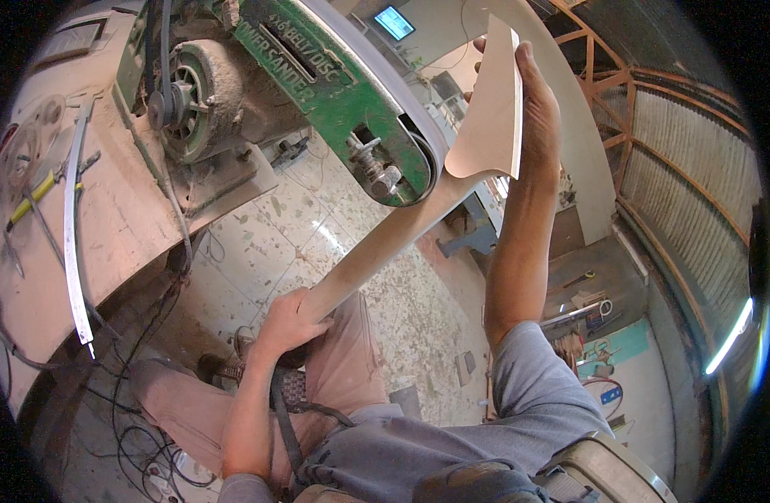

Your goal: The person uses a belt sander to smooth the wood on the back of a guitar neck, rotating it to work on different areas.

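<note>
A pale wooden piece shaped like a guitar neck point(383, 239) runs slantwise in front of me, with a long smooth shaft and a broad, flared head point(488, 113). My left hand point(291, 321) is wrapped around the shaft's lower end, above my lap. At the upper right my right hand point(539, 109) grips the head from behind, its thumb along the right edge and its fingertips showing past the left edge. Close beside the shaft is the rounded end of a green belt sander point(385, 155). Whether the wood touches the belt I cannot tell.
A dusty motor point(205, 101) with a pulley and belt sits on the workbench point(121, 214) at left. Yellow-handled pliers point(31, 201) and a thin metal strip point(72, 226) lie there. Cables point(142, 436) coil on the floor below. Scraps litter the tiles; a lit screen point(394, 23) stands farther off.
</note>
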Motion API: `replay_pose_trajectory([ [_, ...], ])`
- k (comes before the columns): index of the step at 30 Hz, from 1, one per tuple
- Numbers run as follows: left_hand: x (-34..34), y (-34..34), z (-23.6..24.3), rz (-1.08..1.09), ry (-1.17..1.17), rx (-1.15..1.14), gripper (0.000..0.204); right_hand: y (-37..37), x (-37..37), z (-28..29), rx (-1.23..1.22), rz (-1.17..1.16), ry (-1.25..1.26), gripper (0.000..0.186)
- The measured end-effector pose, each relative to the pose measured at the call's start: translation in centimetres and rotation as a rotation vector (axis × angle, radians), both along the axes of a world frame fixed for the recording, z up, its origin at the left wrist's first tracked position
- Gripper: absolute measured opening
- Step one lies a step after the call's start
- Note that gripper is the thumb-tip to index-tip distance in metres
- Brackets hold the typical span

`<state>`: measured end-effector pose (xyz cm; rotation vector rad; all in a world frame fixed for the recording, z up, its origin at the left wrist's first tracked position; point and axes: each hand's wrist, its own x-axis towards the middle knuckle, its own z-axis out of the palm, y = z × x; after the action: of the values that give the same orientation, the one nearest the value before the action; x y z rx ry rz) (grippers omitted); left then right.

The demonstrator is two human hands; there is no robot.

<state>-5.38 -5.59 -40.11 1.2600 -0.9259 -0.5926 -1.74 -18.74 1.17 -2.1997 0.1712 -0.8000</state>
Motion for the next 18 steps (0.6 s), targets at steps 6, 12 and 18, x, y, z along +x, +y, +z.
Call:
replay_pose_trajectory([
  [6,-1.0,-0.8,-0.8,0.199,-0.1,0.038,0.045,0.8,-0.1,-0.1,-0.069,-0.01,-0.007,0.058],
  [12,-2.2,-0.8,-0.1,0.362,-0.093,0.127,0.044,0.5,-1.8,0.7,0.022,0.15,-0.055,0.061],
  [18,-2.6,-1.0,-0.9,0.493,-0.068,0.072,0.044,1.3,-2.2,0.8,-0.002,0.191,-0.046,0.061],
])
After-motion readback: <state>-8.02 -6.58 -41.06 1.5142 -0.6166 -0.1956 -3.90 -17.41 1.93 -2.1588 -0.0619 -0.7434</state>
